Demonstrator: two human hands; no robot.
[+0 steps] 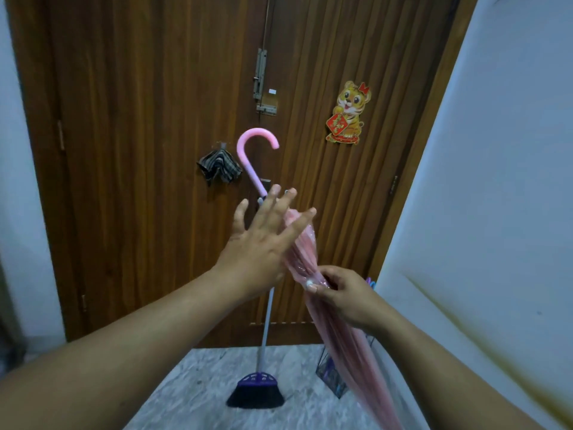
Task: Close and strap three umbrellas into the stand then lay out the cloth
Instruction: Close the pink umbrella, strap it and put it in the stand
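Observation:
A closed pink see-through umbrella (305, 243) with a pink hooked handle (252, 147) slants across the middle, handle up. My left hand (263, 240) lies with straight, spread fingers against the folded canopy near its upper end. My right hand (344, 293) pinches the umbrella's strap with its white snap at the canopy's waist. A dark wire umbrella stand (331, 377) sits on the floor by the right wall, partly hidden behind the umbrella, with coloured handles (371, 282) showing above my right hand. A striped grey cloth (220, 167) hangs from a hook on the door.
A brown wooden door (155, 150) with bolts and a tiger sticker (348, 113) fills the back. A broom (255, 389) with a purple head leans against it. The marble floor (198, 383) lies below, a white wall (496, 181) to the right.

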